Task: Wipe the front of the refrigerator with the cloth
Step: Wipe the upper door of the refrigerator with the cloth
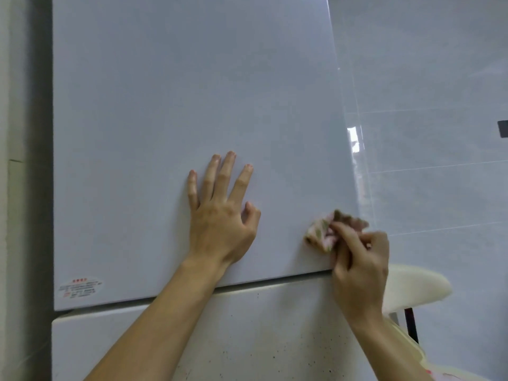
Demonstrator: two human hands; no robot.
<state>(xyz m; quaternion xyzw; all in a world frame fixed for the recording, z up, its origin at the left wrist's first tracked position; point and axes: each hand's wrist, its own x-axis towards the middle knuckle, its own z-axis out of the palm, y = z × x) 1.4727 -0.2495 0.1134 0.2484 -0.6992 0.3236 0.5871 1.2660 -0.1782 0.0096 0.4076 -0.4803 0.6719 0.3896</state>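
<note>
**Wiping Low at the Door's Right Edge, Close to Slipping Off**

Risks running the cloth [324,232] off the refrigerator's upper door [192,105]: works at about 4 o'clock on that panel, just beside its right edge, so one stroke too far toward 3 o'clock would land on the tiled wall [426,78] rather than the front. Risks dropping the cloth too, judging by a fingertip pinch on a small bunched wad instead of a flat palm behind it. Covers little per pass with so small a pad; could leave streaks or bare patches across the wide panel toward 12 o'clock. Could also brush the pale seat [415,287], just beside the right forearm [384,339] at 4 o'clock in the view, on a downward sweep. Has not yet reached the lower door [247,339] at 6 o'clock, speckled with dark spots and likely needing firmer rubbing than this light hold allows.

Braces with the left hand [220,224] open against the upper door near 6 o'clock of the panel, fingers straight and spread toward 12 o'clock, thumb bent toward 3 o'clock, holding nothing. Reaches up from 5 o'clock with the right hand [360,259], wrist crossing the seam [275,283] between the two doors, grip narrow, fingers curled and pinching the floral cloth against the door. Looks blurred at the cloth, so probably mid-stroke.
</note>
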